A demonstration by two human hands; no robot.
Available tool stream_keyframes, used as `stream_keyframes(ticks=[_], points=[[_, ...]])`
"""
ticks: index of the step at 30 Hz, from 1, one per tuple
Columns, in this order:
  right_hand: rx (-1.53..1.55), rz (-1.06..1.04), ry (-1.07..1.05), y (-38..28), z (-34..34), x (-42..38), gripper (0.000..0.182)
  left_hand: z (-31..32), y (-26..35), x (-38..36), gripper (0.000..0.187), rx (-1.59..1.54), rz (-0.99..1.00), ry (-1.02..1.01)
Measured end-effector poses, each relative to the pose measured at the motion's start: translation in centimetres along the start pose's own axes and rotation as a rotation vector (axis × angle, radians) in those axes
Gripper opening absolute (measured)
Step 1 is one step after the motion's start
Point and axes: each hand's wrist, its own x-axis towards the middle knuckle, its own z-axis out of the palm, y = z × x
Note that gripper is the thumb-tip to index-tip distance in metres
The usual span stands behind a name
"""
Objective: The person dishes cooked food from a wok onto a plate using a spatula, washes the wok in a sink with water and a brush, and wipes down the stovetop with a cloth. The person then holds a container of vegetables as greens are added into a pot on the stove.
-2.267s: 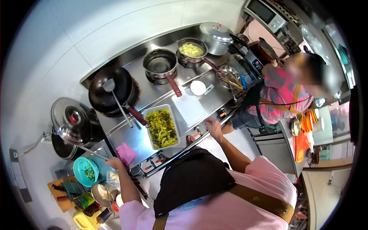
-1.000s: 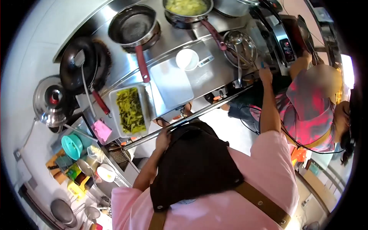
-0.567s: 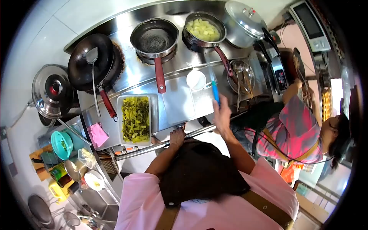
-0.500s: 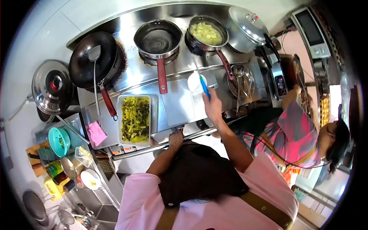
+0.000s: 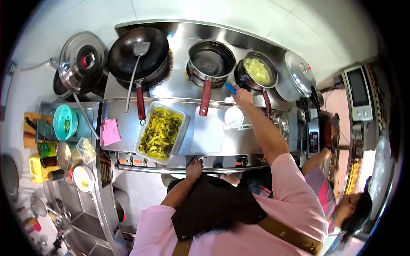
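Note:
A blue-handled utensil is held in my right hand, just in front of the middle pan and the small pan of pale chopped pieces. Below that hand stands a white cup beside a white board. At the counter's front edge my left hand is closed round a knob, which it mostly covers. To the left, a clear container holds chopped yellow-green vegetables.
A wok with a spatula sits at the back left, a pressure cooker at the back right. Far left are a turquoise bowl and a pink cloth. Another person works at the right.
My right hand has lifted the blue-handled utensil away from the white cup, up toward the pans. My left hand stays at the front edge. The whole view has shifted and turned.

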Motion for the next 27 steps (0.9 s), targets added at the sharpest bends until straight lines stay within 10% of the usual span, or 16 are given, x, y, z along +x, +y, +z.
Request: stream_keyframes(ticks=[9,13,19,27], points=[[0.03,0.0,0.028,0.0,-0.6,-1.8,0.036,1.8,-2.1,1.2,0.04,0.01,0.071,-0.163],[0.306,0.329,0.163,-2.0,2.9,-10.0,0.047,4.3,-2.7,2.4,0.039,-0.037,0.024,-0.064],[0.75,0.285,0.413,-8.8,11.2,-23.9,0.051,2.7,-2.4,2.0,0.04,0.086,0.105,-0.081],[0.713,0.391,-0.115,-17.7,11.2,-26.5,0.056,2.4,-2.4,1.5,0.043,-0.006,0.141,-0.063]])
